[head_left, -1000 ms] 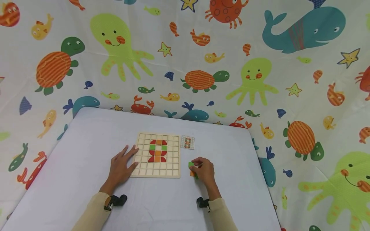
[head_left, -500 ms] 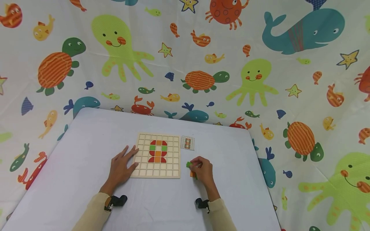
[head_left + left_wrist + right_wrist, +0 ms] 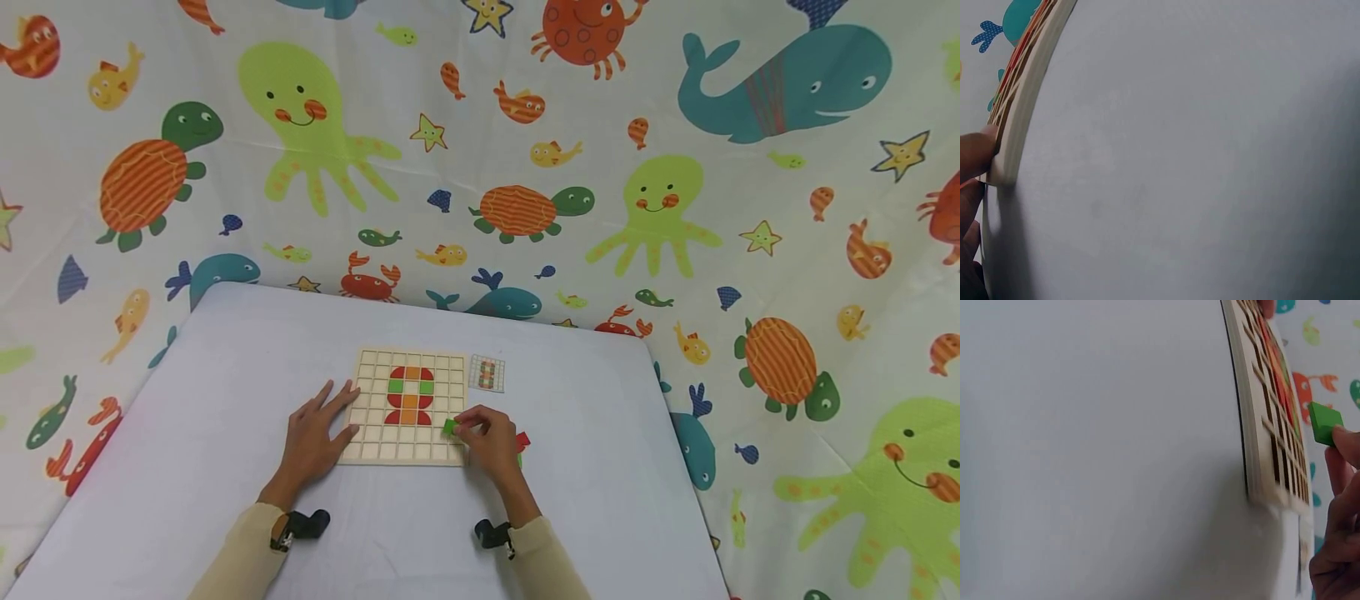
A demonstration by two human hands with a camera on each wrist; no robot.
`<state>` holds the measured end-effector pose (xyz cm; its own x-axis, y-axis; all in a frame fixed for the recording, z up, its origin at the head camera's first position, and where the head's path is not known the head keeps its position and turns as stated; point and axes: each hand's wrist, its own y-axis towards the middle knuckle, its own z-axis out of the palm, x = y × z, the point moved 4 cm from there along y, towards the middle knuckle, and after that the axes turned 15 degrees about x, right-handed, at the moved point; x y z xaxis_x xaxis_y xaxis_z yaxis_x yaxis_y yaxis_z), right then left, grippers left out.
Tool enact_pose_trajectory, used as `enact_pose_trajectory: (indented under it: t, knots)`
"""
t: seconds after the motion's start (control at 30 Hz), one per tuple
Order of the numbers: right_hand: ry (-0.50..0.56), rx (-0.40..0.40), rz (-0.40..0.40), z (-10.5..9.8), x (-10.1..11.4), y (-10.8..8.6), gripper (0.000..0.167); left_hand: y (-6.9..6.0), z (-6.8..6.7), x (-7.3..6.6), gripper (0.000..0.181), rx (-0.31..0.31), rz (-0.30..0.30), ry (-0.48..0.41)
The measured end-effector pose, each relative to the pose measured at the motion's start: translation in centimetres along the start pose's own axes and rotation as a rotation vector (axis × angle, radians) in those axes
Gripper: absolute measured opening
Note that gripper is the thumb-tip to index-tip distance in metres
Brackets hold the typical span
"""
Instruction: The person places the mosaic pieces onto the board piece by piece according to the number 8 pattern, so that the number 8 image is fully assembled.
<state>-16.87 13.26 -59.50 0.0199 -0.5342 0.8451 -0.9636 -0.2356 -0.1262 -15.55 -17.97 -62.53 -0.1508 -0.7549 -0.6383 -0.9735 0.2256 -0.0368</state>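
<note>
A wooden grid board [image 3: 375, 450] lies mid-table, with red, orange and green tiles set in some of its squares. My left hand [image 3: 313, 437] rests at the board's left edge with fingers spread, its thumb on the rim in the left wrist view. Between thumb and fingertip my right hand [image 3: 491, 442] pinches a green square tile [image 3: 1325, 424], held above the lower right part of the board. Just right of that hand, a red tile [image 3: 522, 441] and a bit of green show on the table, partly hidden behind it.
A small pattern card [image 3: 487, 373] with a printed grid lies by the board's upper right corner. White cloth covers the table [image 3: 600, 400]. Behind it hangs a curtain [image 3: 465, 125] printed with sea animals.
My right hand has picked up the green tile and carried it left from the loose tiles to over the board. The left hand keeps its place.
</note>
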Motion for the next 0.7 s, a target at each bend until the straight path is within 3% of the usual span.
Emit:
enact_pose_trajectory:
  t: [0.33, 0.7]
  knots:
    - [0.065, 0.065, -0.043, 4.3, 2.9, 0.8, 0.01, -0.1, -0.1, -0.1, 0.066, 0.0, -0.009, -0.001]
    - [-0.024, 0.054, -0.024, 7.5, 4.5, 1.7, 0.009, 0.1, 0.1, 0.1, 0.066, 0.014, -0.014, 0.006]
